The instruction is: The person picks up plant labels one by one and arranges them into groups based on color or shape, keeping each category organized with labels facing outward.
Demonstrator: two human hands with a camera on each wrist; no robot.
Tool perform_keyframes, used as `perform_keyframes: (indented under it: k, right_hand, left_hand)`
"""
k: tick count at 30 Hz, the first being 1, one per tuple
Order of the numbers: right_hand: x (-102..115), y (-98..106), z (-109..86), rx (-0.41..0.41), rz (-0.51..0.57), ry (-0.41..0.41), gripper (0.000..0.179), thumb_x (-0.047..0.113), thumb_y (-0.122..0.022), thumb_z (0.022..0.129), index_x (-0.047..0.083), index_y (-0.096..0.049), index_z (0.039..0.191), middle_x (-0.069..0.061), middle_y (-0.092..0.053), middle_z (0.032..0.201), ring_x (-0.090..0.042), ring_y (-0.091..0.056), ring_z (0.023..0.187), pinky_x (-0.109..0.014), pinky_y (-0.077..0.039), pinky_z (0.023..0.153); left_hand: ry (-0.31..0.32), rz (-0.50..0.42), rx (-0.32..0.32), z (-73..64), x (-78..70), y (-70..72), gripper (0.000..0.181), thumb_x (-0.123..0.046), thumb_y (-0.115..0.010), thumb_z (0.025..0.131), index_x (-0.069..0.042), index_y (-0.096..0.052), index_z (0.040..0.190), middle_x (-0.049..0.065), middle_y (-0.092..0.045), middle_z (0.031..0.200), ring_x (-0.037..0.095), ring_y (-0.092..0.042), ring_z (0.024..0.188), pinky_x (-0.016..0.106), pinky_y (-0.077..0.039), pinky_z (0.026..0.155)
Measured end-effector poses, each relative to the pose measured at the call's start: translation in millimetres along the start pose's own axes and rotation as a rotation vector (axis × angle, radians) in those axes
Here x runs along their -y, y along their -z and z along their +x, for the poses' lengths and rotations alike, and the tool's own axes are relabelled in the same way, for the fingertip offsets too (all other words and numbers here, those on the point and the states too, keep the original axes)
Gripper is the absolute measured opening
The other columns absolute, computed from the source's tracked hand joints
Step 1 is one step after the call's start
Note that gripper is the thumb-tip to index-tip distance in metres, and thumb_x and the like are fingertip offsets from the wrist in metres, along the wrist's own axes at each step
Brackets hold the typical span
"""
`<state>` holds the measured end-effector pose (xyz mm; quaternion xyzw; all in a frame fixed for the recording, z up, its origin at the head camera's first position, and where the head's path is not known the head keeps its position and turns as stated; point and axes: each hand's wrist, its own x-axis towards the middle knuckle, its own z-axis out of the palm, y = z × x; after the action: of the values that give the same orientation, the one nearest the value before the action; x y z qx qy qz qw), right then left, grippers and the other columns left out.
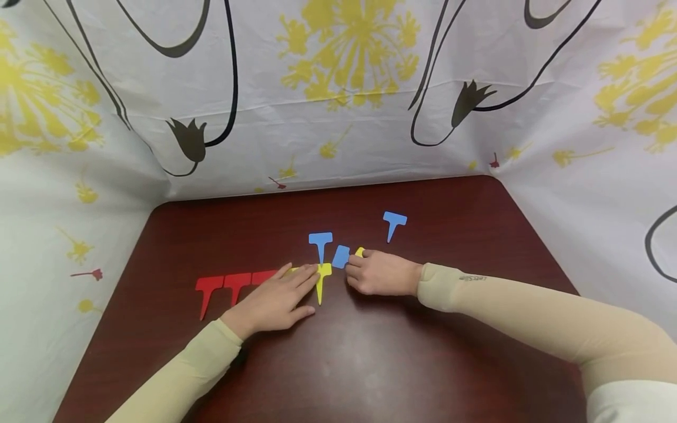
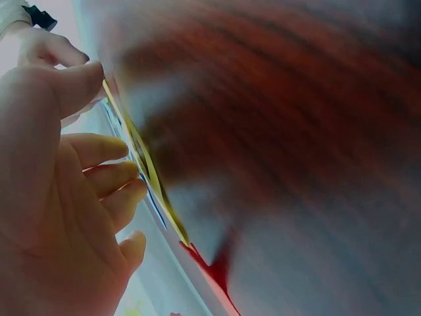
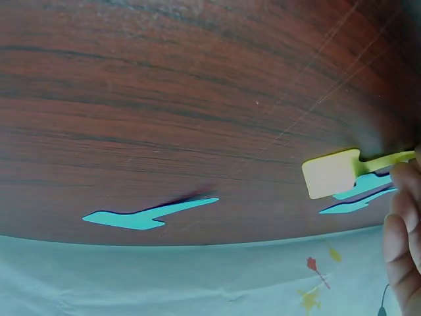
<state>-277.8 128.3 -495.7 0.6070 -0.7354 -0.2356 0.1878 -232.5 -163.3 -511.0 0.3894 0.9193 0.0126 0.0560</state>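
My left hand (image 1: 277,301) lies with its fingers straight over the row of T-shaped plant labels. A yellow plant label (image 1: 324,269) shows at its fingertips, stem toward me. My right hand (image 1: 382,272) pinches another yellow plant label (image 3: 331,174) by its stem, low over the table. Close by its fingers is a tilted blue plant label (image 1: 341,257). Another blue label (image 1: 320,238) stands just behind the yellow one at my left fingertips, its stem tip meeting that label's head. In the left wrist view, a red label (image 2: 214,276) follows the yellow ones in line.
Several red plant labels (image 1: 210,283) lie side by side at the left of the row, partly under the left hand. A lone blue label (image 1: 394,219) sits farther back on the right. Patterned cloth (image 1: 344,153) encloses the dark wooden table (image 1: 359,364) at the back and sides.
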Motion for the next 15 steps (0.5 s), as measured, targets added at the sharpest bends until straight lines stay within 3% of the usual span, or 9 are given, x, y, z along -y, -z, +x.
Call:
perform_keyframes:
  k: [7,11,15]
  right_hand:
    - [-2,1,2.2,-0.090,0.078,-0.026,0.002,0.009,-0.068,0.092,0.010,-0.066,0.091,-0.002,-0.061,0.086,-0.015,-0.057,0.078,-0.027,-0.055,0.066]
    - [-11,7,2.3,-0.205,0.226,-0.147,0.006,0.011,-0.068,0.088,0.010,-0.062,0.087,-0.001,-0.057,0.078,-0.014,-0.054,0.066,-0.025,-0.051,0.055]
    - [-25,15,4.1,-0.311,0.407,-0.330,0.010,0.009,-0.068,0.085,0.013,-0.059,0.083,0.003,-0.051,0.072,-0.009,-0.047,0.058,-0.023,-0.041,0.047]
  left_hand:
    - [-0.021,-0.016,0.020,-0.1,0.7,0.1,0.084,-0.058,-0.057,0.094,-0.012,-0.031,0.159,0.005,-0.026,0.165,0.021,-0.021,0.151,0.048,-0.011,0.122]
    - [-0.033,-0.013,0.015,0.4,1.5,0.5,0.083,-0.057,-0.058,0.094,-0.011,-0.032,0.159,0.005,-0.027,0.165,0.021,-0.022,0.151,0.048,-0.011,0.122]
    - [-0.038,-0.021,0.015,0.1,1.3,2.1,0.084,-0.056,-0.059,0.093,-0.010,-0.033,0.158,0.006,-0.028,0.164,0.022,-0.023,0.151,0.048,-0.012,0.122]
